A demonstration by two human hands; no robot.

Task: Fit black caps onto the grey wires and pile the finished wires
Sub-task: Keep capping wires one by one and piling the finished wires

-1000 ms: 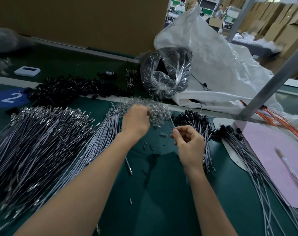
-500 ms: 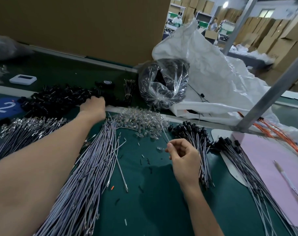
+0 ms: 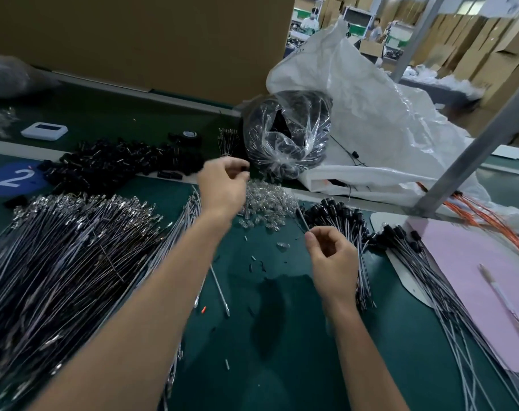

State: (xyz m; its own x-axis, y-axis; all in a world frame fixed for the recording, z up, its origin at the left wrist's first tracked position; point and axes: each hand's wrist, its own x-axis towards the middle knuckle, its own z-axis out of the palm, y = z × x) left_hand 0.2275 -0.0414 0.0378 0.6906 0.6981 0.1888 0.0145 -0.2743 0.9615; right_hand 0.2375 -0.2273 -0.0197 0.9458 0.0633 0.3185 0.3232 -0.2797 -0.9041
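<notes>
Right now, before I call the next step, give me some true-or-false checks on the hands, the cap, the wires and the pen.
1. The left hand pinches a cap. True.
2. The right hand holds nothing. False: it pinches a wire that points up and away from it.
3. The capped wires lie just right of the right hand. True.
4. The cap is already on the wire. False: the cap and the wire's tip are apart, one in each hand.
5. The pen lies on the green mat. False: it lies on the pink sheet.
</notes>
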